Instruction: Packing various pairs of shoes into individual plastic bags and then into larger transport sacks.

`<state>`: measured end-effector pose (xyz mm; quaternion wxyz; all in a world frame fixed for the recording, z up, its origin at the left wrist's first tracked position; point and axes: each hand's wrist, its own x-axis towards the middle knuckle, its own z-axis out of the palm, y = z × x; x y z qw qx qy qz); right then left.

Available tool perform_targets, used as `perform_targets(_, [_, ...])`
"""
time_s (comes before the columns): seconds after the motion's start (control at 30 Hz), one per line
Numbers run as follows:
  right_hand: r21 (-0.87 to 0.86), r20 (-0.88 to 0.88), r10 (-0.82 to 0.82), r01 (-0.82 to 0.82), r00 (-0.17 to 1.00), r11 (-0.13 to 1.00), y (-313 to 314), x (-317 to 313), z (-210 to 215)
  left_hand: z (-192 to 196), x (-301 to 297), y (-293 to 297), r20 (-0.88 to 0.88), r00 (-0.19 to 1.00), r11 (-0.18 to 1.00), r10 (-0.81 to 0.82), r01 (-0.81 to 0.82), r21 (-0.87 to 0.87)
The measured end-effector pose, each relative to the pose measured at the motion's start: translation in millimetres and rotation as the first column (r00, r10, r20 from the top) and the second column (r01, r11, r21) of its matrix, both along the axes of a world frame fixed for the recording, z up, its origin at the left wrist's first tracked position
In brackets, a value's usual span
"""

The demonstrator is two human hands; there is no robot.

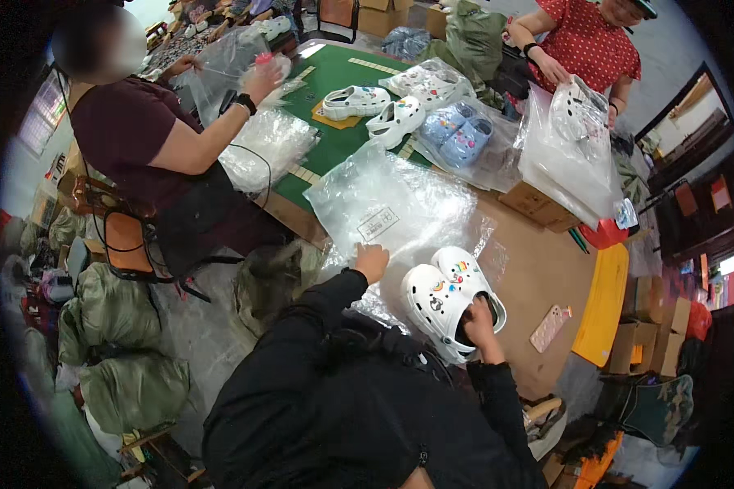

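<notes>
A pair of white clogs (444,293) with colourful charms on the toes is at the near edge of the table. My right hand (479,326) grips the pair at the heel openings, its fingers partly hidden inside. A clear plastic bag (420,191) with a small printed patch lies flat beyond the clogs. At its near left edge, my left hand (373,262) is closed on the plastic, the fingertips hard to make out. More clear film spreads under and around the clogs.
Across the table lie white clogs (357,102), blue clogs (458,134) in plastic and a stack of clear bags (269,151). A person at left (139,122) handles a bag; another at right (587,41) holds bagged white clogs. A pink phone (550,328) lies right.
</notes>
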<state>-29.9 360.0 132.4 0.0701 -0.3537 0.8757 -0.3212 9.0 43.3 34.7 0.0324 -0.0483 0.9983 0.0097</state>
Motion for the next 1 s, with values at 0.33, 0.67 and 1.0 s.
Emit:
perform_targets(0.33, [-0.017, 0.061, 0.131, -0.13, 0.99, 0.991, -20, -5, 1, 29, 7, -32, -0.196, 0.981, 0.999, -0.006, 0.013, 0.034])
perform_targets(0.67, [-0.047, 0.034, 0.36, -0.358, 0.932, 0.933, -45, -3, 3, 14, 22, -22, -0.226, 0.973, 0.994, 0.039, -0.015, 0.11])
perform_targets(1.0, [-0.019, 0.021, 0.435, -0.435, 0.9, 0.9, -65, -5, -6, 46, 30, -27, -0.377, 0.924, 0.971, 0.063, 0.03, 0.235])
